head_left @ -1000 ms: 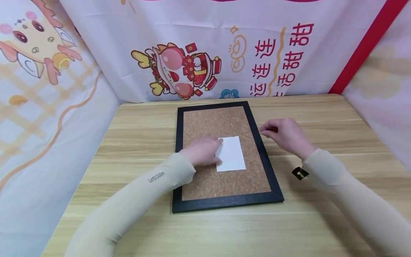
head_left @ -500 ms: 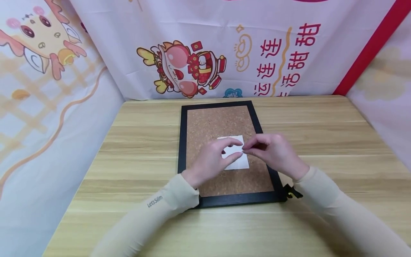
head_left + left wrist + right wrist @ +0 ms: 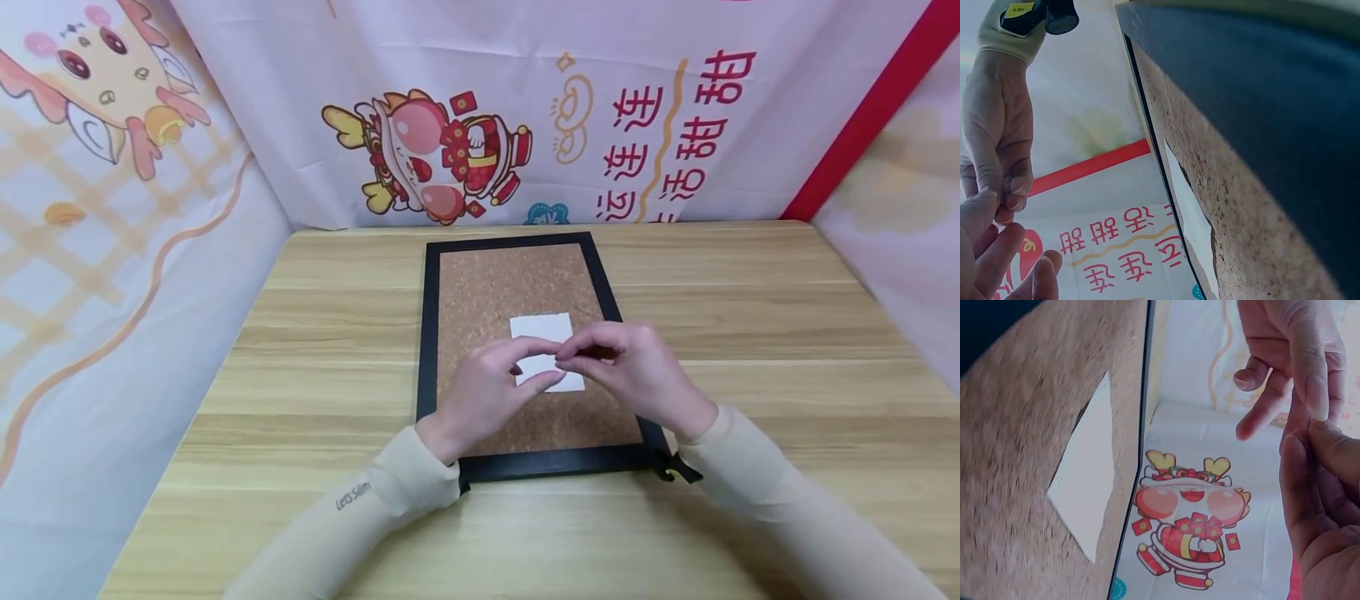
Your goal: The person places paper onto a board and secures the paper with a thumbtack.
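Observation:
A black-framed corkboard lies flat on the table, with a white square of paper on its cork. Over the paper my two hands meet at the fingertips. The right hand pinches thumb and forefinger together on something tiny, almost wholly hidden; I cannot tell what it is. Thumb and forefinger of the left hand form a loose, parted C whose tips reach the right fingertips. In the right wrist view the left hand comes from above, other fingers spread, and the paper lies below both hands.
The wood-grain table extends around the board on all sides. White printed cloth hangs behind the table and along its sides. A black wrist-camera mount overlaps the board's near right corner.
The right hand has come in from beyond the board's right edge to over the paper. My left hand has lifted from the paper's left side to meet it, thumb and forefinger parted.

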`<move>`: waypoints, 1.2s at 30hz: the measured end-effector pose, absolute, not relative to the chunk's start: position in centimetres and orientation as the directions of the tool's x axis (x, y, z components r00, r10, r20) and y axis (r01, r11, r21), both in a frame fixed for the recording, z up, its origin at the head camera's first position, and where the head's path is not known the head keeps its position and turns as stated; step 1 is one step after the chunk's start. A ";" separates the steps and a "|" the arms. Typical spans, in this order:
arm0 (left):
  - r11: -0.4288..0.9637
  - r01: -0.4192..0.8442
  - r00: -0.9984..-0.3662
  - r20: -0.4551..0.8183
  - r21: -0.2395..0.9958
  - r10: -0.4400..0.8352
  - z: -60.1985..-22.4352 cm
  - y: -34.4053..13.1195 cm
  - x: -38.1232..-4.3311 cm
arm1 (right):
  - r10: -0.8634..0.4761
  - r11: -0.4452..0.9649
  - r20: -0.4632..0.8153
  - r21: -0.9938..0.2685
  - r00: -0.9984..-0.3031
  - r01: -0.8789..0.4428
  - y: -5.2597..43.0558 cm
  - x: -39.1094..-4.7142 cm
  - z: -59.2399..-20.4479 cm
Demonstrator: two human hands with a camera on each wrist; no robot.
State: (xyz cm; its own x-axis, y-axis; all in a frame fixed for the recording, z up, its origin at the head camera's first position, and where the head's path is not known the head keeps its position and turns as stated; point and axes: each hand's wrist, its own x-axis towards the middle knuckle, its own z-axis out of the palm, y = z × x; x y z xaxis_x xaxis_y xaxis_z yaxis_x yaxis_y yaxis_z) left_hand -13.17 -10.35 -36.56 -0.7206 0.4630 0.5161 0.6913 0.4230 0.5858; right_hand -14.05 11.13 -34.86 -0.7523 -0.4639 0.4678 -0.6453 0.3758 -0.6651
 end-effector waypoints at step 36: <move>0.792 0.602 -0.756 -0.247 0.098 0.606 -37.5 -10.8 -16.6 | -0.431 0.779 -0.339 -0.607 -0.836 -0.155 8.6 -25.4 -37.8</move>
